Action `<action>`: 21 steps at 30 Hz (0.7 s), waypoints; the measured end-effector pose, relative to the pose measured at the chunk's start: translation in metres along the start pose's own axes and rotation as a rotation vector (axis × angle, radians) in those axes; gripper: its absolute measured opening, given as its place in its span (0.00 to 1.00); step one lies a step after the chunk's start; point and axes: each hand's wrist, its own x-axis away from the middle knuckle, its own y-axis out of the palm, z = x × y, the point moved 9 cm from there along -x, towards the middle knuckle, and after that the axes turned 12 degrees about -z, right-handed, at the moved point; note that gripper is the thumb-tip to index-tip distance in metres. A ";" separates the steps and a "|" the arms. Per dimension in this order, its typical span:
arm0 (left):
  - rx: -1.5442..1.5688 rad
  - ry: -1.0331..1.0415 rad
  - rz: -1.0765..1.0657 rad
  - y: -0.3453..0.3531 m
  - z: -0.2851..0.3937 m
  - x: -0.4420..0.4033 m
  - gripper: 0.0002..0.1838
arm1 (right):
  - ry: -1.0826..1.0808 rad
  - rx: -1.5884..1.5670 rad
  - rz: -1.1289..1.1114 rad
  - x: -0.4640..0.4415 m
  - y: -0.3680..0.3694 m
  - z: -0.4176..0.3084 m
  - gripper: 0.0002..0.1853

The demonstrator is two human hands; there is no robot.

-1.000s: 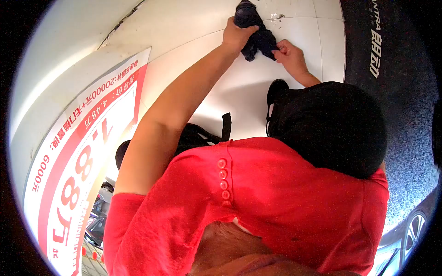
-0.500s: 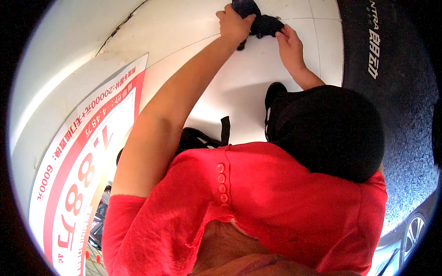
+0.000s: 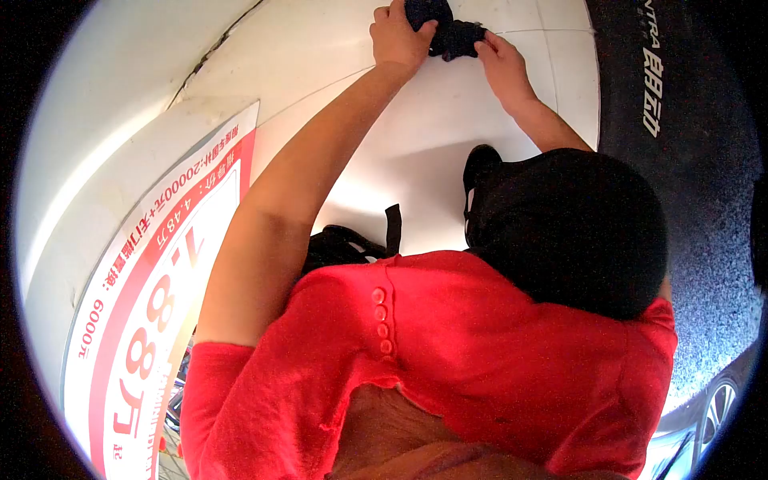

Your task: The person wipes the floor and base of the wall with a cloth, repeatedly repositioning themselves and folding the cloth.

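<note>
A dark, bunched cloth (image 3: 460,40) is at the top of the view, stretched between both hands over the white tiled floor. My left hand (image 3: 400,38) is closed on its left, rounded part, the thumb lying over it. On the right, my right hand (image 3: 504,68) pinches the edge of the cloth between thumb and fingers. Part of the cloth is cut off by the top of the frame.
A red and white price sign (image 3: 148,320) stands at the left. Along the right lies a dark mat (image 3: 632,72) with white lettering. A black-clad knee (image 3: 572,232), black shoes (image 3: 478,172) and a strap (image 3: 393,228) are below my hands. A car wheel (image 3: 718,412) shows at lower right.
Both hands have moved up in the view with the cloth. The cloth's right part, hanging lower before, now extends sideways to my right hand.
</note>
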 end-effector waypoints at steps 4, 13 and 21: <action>-0.029 0.036 -0.045 0.016 -0.020 -0.023 0.35 | 0.036 0.094 -0.117 -0.034 0.008 0.002 0.16; 0.939 -0.130 -0.467 0.029 -0.048 -0.034 0.26 | -0.278 0.371 -0.124 -0.116 0.027 -0.040 0.15; 1.503 -0.403 -0.459 0.031 -0.077 -0.001 0.28 | -0.001 -0.463 -0.699 -0.109 0.090 -0.006 0.18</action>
